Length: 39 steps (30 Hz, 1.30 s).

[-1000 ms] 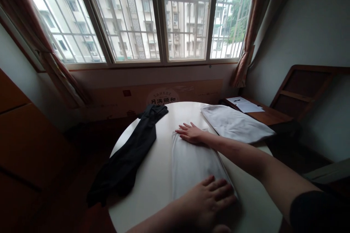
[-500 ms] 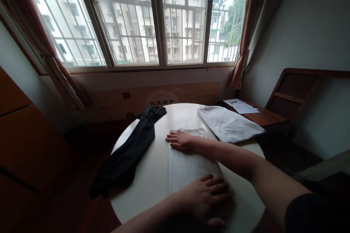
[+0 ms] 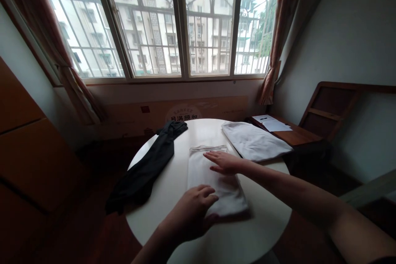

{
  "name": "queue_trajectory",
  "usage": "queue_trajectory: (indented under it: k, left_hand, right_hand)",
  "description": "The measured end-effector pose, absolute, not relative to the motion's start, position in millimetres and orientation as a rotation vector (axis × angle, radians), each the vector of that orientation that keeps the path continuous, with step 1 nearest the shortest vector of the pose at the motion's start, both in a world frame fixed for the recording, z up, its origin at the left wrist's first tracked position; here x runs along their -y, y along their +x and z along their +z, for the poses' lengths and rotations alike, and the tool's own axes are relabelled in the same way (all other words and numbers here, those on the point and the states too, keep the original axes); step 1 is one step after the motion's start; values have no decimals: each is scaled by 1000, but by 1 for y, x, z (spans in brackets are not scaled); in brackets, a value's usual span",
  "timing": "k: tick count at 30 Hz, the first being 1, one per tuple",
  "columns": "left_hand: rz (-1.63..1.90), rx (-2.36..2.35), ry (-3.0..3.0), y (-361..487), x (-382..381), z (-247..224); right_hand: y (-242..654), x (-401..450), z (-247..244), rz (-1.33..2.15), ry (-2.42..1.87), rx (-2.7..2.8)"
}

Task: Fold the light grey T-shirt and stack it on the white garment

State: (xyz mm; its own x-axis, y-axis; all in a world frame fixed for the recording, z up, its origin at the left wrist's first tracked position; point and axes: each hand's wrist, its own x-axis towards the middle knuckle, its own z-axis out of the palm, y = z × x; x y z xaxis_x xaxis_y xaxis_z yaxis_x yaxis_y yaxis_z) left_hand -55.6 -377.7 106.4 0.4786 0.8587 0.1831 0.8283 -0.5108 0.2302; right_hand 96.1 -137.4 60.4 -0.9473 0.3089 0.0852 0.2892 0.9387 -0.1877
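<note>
A folded white cloth [image 3: 201,169] lies in the middle of the round white table [image 3: 173,222], with its waistband-like edge toward the window. My right hand [image 3: 224,162] is over its upper right part, fingers stretched out and pointing left. Near the cloth's lower left edge is my left hand [image 3: 196,206], its fingers apart and slightly bent. Neither hand holds anything; whether they touch the cloth is hard to tell.
Black clothing [image 3: 151,165] lies along the table's left side and hangs over its edge. Another white garment [image 3: 255,140] is at the back right. Beyond it, papers [image 3: 274,123] rest on a brown wooden surface [image 3: 300,135]. A printed cardboard box [image 3: 216,107] stands under the window.
My left hand has moved left and away from me, off the cloth's near right part. My right hand has shifted slightly right. More of the white cloth shows.
</note>
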Motion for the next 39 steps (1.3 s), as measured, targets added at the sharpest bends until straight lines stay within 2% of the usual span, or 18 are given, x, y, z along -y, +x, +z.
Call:
queue_trajectory:
  k: [5,9,13,17,20,25,30,34,39]
  left_hand:
    - [262,-1655,2461,-65,401,69]
    - [323,-1694,2415,-64,406,53]
    - [383,-1742,2453,-73,411,58]
    - [548,-1854,2565,-97,417,60]
    - [648,-1842,2643,-110,420,60]
    - [716,-1758,2721,-108,418,59]
    - [809,-1848,2642,-103,417,53]
    - [991,-1903,2365,-98,422,50]
    - [1322,-1604,1725,-77,437,48]
  right_hand:
    - [105,116,42,302,-632,3071]
    - [96,87,56,240,-965,2992]
    - [95,89,77,150,-1093,2855]
    - [130,141,98,133,-791,2671]
    - [177,201,104,380,-555,2663]
    - [227,273,68,492,-615,2661]
    - [221,289,25,401,-740,2554]
    - [217,293,20,434,-794,2454]
    - [222,313,20,774,-767,2132]
